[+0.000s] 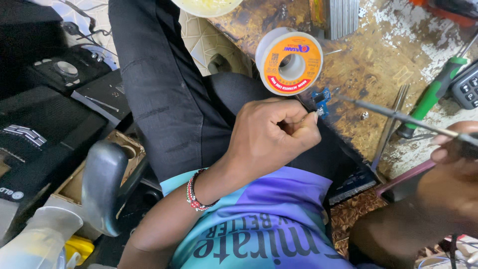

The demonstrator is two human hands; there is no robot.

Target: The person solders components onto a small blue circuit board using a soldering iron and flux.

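From the head camera, the person sits at a worn, stained workbench (378, 65), legs in dark trousers running up the left side of it. The left hand (271, 137) is curled shut, thumb and forefinger pinching what looks like a thin strand of solder wire right at a small blue circuit board (322, 99) that lies at the near left edge of the bench. The right hand (455, 184), at the lower right, has its fingers wrapped around the handle of a soldering iron (398, 117), whose long dark shaft reaches across the bench so that its tip sits just at the board.

Judging by this, the work looks mid-joint: iron and wire are both brought to the board, but whether any solder has flowed is too small to tell, and how many joints remain cannot be seen.

An orange-labelled solder spool (290, 61) stands on the bench just beyond the board. A green-handled screwdriver (432, 94) and metal tweezers (391, 124) lie toward the right edge, near a grey keypad device (467, 87) at the far right
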